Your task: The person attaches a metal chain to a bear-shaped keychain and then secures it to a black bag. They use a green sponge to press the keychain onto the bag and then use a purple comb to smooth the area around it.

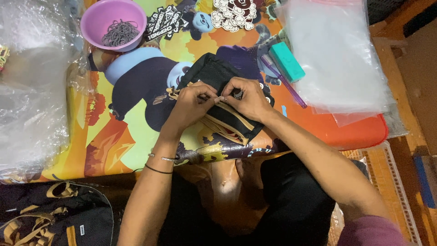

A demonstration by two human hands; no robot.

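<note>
- Your left hand (189, 107) and right hand (249, 98) meet over the black pouch (214, 73), fingers pinched closed on a small metal piece (221, 98) at its tan-trimmed edge.
- The pouch lies crumpled mid-surface on the cartoon-printed mat (114, 136).
- That piece looks tiny; a loose pinch could let it slip into the folds.
- The pouch looks soft and could bunch as you pull.

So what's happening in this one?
A person sits at a low table with a colourful cartoon top. Both hands, the left hand and right hand, pinch something small at the edge of a black fabric piece with tan straps. A purple bowl of small chains, a teal box and clear plastic bags lie around it.
</note>
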